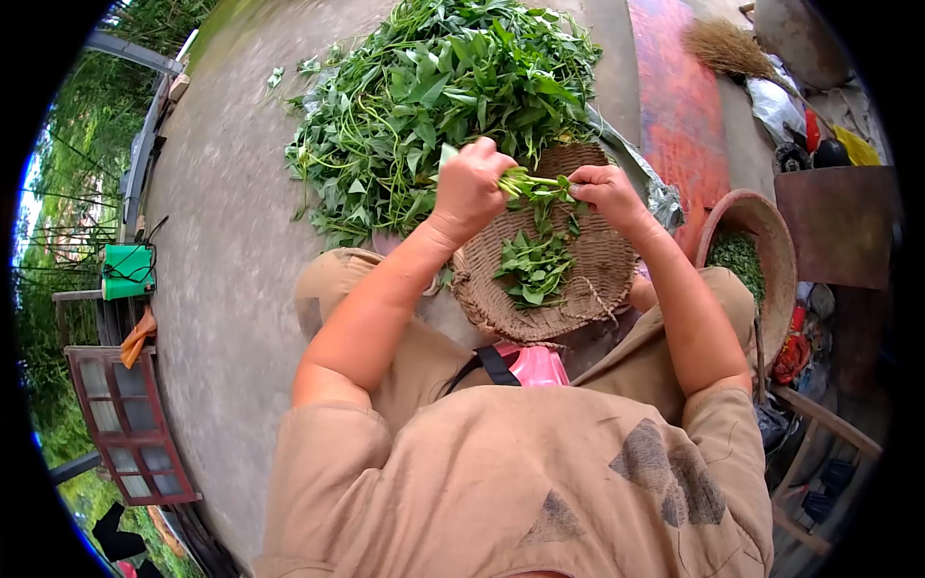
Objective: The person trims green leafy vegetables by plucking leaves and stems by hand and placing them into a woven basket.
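My left hand (pixel 472 188) is closed around a bunch of green leafy stems (pixel 515 183), their cut-looking ends pointing right. The fingertips of my right hand (pixel 609 196) pinch the stems at their right side. Below both hands lies a shallow woven basket (pixel 482 287), with picked green leaves (pixel 535 270) resting in it. Just beyond my hands rises a large heap of leafy green vines (pixel 443 96), spread over the ground and reaching the basket's far edge.
A round tub (pixel 780 252) holding chopped greens stands to the right. Farther right are a straw broom (pixel 727 48), a reddish board (pixel 679 96) and assorted bags. On the left are a green box (pixel 128 271) and a red-framed window (pixel 130 414). A pink seat (pixel 538 366) shows between my legs.
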The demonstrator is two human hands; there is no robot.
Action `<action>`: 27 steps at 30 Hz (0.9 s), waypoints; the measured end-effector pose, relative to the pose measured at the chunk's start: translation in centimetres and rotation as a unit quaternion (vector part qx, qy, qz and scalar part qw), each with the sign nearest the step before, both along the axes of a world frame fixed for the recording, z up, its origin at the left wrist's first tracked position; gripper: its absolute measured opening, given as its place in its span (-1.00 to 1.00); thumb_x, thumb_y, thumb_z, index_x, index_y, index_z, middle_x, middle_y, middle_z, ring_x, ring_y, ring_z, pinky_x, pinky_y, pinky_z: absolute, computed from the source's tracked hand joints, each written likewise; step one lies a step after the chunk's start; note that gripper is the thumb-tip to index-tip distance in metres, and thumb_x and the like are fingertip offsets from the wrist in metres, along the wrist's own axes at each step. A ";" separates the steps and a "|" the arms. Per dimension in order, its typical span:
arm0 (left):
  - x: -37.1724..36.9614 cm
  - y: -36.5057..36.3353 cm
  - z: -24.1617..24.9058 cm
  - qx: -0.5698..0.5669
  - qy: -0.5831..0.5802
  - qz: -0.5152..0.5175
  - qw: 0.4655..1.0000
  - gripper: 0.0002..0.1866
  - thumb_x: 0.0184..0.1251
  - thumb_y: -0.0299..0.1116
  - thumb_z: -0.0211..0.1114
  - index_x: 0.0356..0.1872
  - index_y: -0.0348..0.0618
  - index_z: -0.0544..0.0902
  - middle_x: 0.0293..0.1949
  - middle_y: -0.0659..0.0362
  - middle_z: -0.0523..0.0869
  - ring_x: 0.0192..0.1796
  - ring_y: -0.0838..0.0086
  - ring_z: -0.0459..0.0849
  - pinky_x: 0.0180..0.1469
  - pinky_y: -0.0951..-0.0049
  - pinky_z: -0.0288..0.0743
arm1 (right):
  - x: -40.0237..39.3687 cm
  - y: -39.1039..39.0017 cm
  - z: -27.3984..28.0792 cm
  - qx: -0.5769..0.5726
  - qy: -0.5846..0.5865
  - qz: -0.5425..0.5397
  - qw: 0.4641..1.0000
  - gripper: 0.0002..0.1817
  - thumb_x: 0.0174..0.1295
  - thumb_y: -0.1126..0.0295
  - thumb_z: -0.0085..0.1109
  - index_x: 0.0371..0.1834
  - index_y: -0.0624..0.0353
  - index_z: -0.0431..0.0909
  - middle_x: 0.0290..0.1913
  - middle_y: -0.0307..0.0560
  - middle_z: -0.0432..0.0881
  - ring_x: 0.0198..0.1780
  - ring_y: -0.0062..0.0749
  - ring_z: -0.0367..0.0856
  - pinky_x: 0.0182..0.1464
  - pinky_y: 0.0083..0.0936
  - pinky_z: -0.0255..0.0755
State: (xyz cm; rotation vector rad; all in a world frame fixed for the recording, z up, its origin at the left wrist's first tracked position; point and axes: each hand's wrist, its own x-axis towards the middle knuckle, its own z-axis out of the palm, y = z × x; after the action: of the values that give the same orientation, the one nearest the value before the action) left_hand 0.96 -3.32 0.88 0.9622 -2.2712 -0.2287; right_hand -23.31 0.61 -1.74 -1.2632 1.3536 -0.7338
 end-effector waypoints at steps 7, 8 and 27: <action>-0.5 1.0 -3.6 0.043 -0.078 -0.047 0.995 -0.83 0.03 -0.33 0.34 -0.50 -0.18 0.55 -0.42 0.11 0.52 -0.33 0.18 0.60 -0.34 0.22 0.47 | 0.8 0.8 -0.4 -0.216 0.225 0.096 0.945 -0.77 0.07 0.38 0.20 -0.22 0.22 0.67 -0.36 -0.06 0.61 -0.26 -0.22 0.60 -0.16 -0.33 0.45; -0.6 1.1 -3.8 0.047 -0.078 -0.046 0.995 -0.82 0.03 -0.33 0.34 -0.50 -0.18 0.54 -0.42 0.10 0.52 -0.34 0.17 0.60 -0.34 0.22 0.47 | 0.9 0.9 -0.3 -0.231 0.202 0.100 0.946 -0.77 0.07 0.37 0.20 -0.22 0.20 0.67 -0.34 -0.06 0.61 -0.23 -0.19 0.60 -0.13 -0.32 0.45; 2.8 -3.4 -3.7 0.213 0.208 0.078 0.952 -0.89 0.14 -0.45 0.26 -0.46 -0.30 0.62 -0.53 0.26 0.58 -0.47 0.67 0.42 -0.35 0.59 0.38 | 0.3 1.5 -1.1 -0.272 0.317 0.062 0.906 -0.87 0.12 0.43 0.17 -0.26 0.04 0.60 -0.28 -0.14 0.62 -0.16 -0.11 0.62 -0.11 -0.20 0.45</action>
State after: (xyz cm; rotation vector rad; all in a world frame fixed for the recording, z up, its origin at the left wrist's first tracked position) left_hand 3.75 -6.72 -2.85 1.1742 -1.7793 -0.7980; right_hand -22.98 2.11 -2.81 -2.1515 1.6100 -0.6568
